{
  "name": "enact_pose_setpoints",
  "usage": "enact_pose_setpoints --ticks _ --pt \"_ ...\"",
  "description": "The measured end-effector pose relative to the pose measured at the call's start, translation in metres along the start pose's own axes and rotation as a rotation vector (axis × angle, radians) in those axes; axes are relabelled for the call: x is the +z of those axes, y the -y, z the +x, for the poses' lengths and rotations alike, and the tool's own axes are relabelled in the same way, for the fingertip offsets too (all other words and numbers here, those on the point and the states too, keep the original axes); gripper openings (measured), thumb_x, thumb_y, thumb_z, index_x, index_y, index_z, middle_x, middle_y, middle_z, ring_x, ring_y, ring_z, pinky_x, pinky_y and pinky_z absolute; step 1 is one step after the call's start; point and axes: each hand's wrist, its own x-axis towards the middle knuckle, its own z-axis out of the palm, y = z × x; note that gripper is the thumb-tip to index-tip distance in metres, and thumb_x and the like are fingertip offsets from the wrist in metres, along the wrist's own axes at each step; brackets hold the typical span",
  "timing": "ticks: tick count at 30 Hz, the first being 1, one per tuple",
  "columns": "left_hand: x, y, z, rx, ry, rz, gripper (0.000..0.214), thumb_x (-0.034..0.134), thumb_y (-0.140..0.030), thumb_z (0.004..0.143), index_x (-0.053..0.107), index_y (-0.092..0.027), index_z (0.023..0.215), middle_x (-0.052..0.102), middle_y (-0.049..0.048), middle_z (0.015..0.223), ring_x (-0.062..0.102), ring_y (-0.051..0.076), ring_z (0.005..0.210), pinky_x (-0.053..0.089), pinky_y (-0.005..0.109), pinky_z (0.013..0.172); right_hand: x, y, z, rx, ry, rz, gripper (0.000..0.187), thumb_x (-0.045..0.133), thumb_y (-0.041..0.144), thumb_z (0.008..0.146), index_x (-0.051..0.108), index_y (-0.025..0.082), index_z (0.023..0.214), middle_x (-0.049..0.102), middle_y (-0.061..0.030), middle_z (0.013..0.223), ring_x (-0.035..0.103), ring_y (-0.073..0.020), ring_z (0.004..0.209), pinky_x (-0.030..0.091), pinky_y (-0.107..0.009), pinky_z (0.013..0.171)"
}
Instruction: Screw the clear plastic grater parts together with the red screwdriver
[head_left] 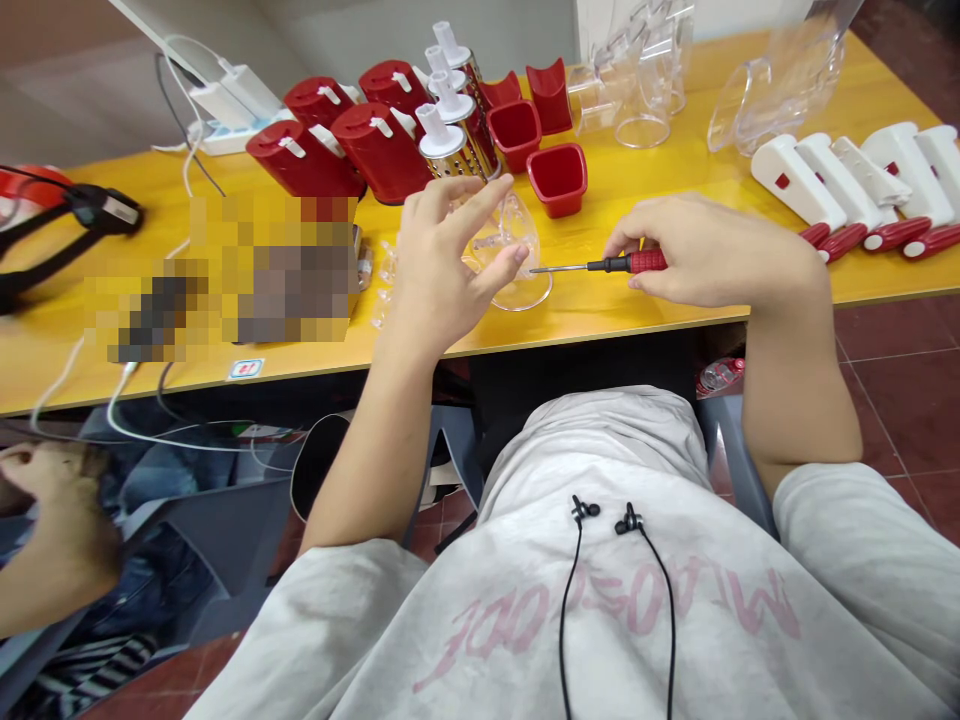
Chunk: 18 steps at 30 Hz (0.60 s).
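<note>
Basically, R hand (705, 245) has its fingers closed round the red-&-black handle of a slim-shaft screwdriver (628, 263), shaft pointing left at a clear plastic housing (529, 228). That housing sits on the yellow table (667, 310) btwn the two hands, close to the near edge; can't tell if the tip touches it. L hand (442, 265) is at the housing's left side, thumb & fingers spread apart; can't tell if they touch it.

Small clear plastic bits (382, 285) lie just left of L hand. Just beyond the housing: two red square cups (556, 180), w/ perforated metal drums (450, 142) w/ white stems left of them, & four red canisters (300, 155) w/ white tabs farther left. Far right of the cups: more clear housings (645, 105). Right side: a row of white handles (799, 185) w/ red ends.

Far left: power strip (232, 135) w/ white plugs. Near left: another person's arm (64, 530), off the table. Earphones (630, 520) hang on the wearer's white tee.
</note>
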Motion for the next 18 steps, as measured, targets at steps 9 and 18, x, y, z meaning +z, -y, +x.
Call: enact_pose_setpoints --ticks 9,18 --pt "-0.003 -0.002 -0.001 0.014 0.027 0.038 0.073 0.073 -0.091 0.108 0.073 -0.063 0.176 0.076 0.0025 0.173 0.065 0.052 0.166 0.046 0.088 0.149 0.000 0.000 0.002 0.030 -0.002 -0.017 0.036 0.085 0.030 0.101 0.088 0.035 0.136 0.092 -0.0074 0.133 0.083 -0.0395 0.127 0.064 -0.052 0.113" --pt "-0.004 -0.002 0.000 0.006 0.027 0.015 0.072 0.077 -0.089 0.107 0.076 -0.062 0.173 0.075 0.0025 0.173 0.065 0.051 0.167 0.045 0.085 0.150 -0.004 0.008 -0.002 0.031 0.013 0.035 0.021 0.080 0.024 0.100 0.090 0.029 0.118 0.093 -0.0077 0.118 0.078 -0.0338 0.107 0.057 -0.047 0.098"
